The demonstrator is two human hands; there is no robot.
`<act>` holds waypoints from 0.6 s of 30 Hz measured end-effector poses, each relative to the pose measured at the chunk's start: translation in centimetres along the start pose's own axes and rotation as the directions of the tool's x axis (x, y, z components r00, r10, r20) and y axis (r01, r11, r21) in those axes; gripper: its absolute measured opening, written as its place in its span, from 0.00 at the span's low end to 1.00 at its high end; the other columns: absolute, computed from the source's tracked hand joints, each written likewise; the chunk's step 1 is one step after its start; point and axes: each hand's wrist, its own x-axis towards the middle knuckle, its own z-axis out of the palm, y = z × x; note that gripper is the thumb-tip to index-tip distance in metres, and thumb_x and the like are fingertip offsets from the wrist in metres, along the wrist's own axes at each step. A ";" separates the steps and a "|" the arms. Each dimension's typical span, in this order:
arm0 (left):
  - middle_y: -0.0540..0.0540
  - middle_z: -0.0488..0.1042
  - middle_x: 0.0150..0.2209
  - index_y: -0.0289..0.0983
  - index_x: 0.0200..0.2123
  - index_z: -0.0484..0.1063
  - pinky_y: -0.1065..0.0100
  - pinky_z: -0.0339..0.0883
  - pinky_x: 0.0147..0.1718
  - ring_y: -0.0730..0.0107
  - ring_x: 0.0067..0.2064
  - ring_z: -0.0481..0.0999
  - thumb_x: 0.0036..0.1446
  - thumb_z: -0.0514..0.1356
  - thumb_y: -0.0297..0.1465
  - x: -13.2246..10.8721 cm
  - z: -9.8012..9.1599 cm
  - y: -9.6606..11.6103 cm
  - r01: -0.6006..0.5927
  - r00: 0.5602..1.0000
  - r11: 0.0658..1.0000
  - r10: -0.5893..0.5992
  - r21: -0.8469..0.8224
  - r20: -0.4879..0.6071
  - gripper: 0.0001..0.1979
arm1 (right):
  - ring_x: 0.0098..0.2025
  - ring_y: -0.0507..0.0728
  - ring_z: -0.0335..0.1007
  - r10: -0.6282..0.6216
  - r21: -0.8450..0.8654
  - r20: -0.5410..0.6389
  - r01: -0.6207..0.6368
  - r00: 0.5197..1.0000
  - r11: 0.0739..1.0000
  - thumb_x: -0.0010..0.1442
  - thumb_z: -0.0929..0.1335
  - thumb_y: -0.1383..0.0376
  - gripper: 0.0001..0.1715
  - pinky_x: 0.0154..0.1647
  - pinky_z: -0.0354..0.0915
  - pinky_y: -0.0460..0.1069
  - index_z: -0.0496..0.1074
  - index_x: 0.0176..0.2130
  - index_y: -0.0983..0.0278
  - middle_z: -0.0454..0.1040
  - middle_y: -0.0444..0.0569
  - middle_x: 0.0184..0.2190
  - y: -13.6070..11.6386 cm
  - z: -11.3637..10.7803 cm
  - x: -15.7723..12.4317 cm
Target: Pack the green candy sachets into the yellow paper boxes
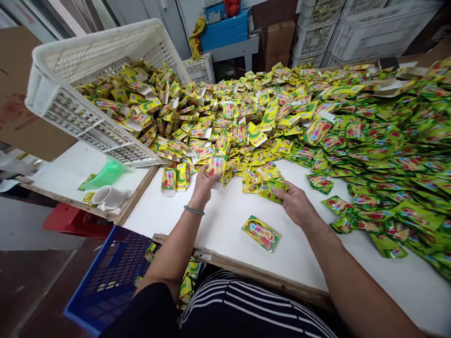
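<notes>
My left hand (204, 185) is closed on a small yellow-green carton (216, 165) at the front edge of a big heap of flat cartons (211, 122). My right hand (296, 204) rests on the white table (229, 220), its fingertips pinching a green sachet (275, 190) from a small cluster. One filled green pack (261, 233) lies alone on the table between my forearms. A wide pile of green sachets (398, 155) covers the right side.
A white plastic crate (81, 112) lies tipped on its side at the left, cartons spilling out. A white cup (107, 197) and green scoop (104, 176) sit below it. A blue crate (112, 277) with several packs stands by my left knee. Stacked crates (359, 28) line the back.
</notes>
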 end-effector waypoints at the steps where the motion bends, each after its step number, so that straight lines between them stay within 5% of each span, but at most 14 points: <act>1: 0.45 0.77 0.39 0.37 0.46 0.68 0.63 0.70 0.41 0.63 0.40 0.77 0.44 0.68 0.38 -0.8 1.3 0.3 0.054 0.997 0.985 -0.044 -0.164 0.062 0.26 | 0.36 0.56 0.75 -0.008 0.093 0.074 0.001 0.997 0.996 0.41 0.77 0.55 0.24 0.41 0.69 0.53 0.72 0.38 0.59 0.79 0.44 0.32 -0.2 0.4 -0.3; 4: 0.46 0.77 0.39 0.38 0.45 0.67 0.65 0.70 0.42 0.66 0.40 0.77 0.41 0.70 0.35 -3.3 5.5 0.9 0.281 0.949 0.815 -0.156 -0.507 0.275 0.26 | 0.35 0.55 0.75 -0.019 0.144 0.167 -0.005 0.986 0.990 0.43 0.77 0.56 0.24 0.39 0.69 0.50 0.71 0.39 0.59 0.79 0.44 0.33 -0.3 1.3 -0.9; 7: 0.45 0.76 0.41 0.38 0.44 0.67 0.64 0.70 0.43 0.65 0.42 0.77 0.44 0.70 0.38 -5.1 8.5 0.6 0.410 0.885 0.742 -0.184 -0.530 0.427 0.24 | 0.32 0.55 0.73 -0.043 0.074 0.150 0.032 0.988 0.997 0.43 0.76 0.54 0.26 0.33 0.68 0.49 0.70 0.41 0.60 0.78 0.44 0.32 -0.2 0.9 -0.6; 9: 0.43 0.75 0.44 0.39 0.46 0.65 0.62 0.70 0.44 0.64 0.44 0.76 0.46 0.68 0.43 -5.3 9.0 0.2 0.382 0.873 0.802 -0.150 -0.459 0.465 0.27 | 0.31 0.55 0.72 -0.091 -0.041 0.118 0.097 0.989 0.994 0.44 0.75 0.54 0.26 0.33 0.67 0.49 0.71 0.42 0.60 0.77 0.44 0.31 -0.6 -0.1 -0.1; 11: 0.41 0.72 0.49 0.40 0.52 0.63 0.59 0.69 0.46 0.62 0.48 0.74 0.47 0.66 0.48 -4.8 8.4 0.2 0.195 0.907 0.932 -0.053 -0.305 0.418 0.32 | 0.28 0.54 0.69 -0.149 -0.240 0.098 0.169 0.984 0.956 0.47 0.73 0.54 0.22 0.31 0.65 0.48 0.72 0.40 0.61 0.75 0.42 0.28 -1.4 -1.4 0.1; 13: 0.39 0.67 0.56 0.43 0.57 0.61 0.56 0.65 0.52 0.57 0.56 0.67 0.44 0.68 0.48 -3.7 7.1 0.4 -0.159 0.918 0.987 0.157 -0.025 0.365 0.39 | 0.23 0.51 0.63 -0.170 -0.475 0.109 0.202 0.979 0.856 0.48 0.72 0.55 0.18 0.25 0.59 0.47 0.73 0.38 0.61 0.70 0.40 0.21 -2.3 -2.6 0.1; 15: 0.39 0.60 0.62 0.45 0.59 0.61 0.51 0.54 0.60 0.49 0.64 0.55 0.42 0.70 0.45 -2.7 6.1 0.7 -0.515 0.798 0.818 0.350 0.255 0.490 0.41 | 0.18 0.49 0.53 -0.146 -0.638 0.138 0.201 0.980 0.743 0.50 0.70 0.55 0.15 0.21 0.51 0.46 0.74 0.37 0.61 0.62 0.37 0.16 -3.1 -3.4 0.0; 18: 0.40 0.63 0.61 0.45 0.57 0.66 0.47 0.46 0.62 0.44 0.65 0.51 0.47 0.69 0.38 -2.2 5.9 0.8 -0.778 0.589 0.494 0.356 0.389 0.725 0.33 | 0.18 0.49 0.48 -0.117 -0.721 0.169 0.204 0.979 0.662 0.51 0.68 0.57 0.14 0.21 0.47 0.46 0.74 0.36 0.61 0.58 0.37 0.15 -3.6 -3.7 -0.2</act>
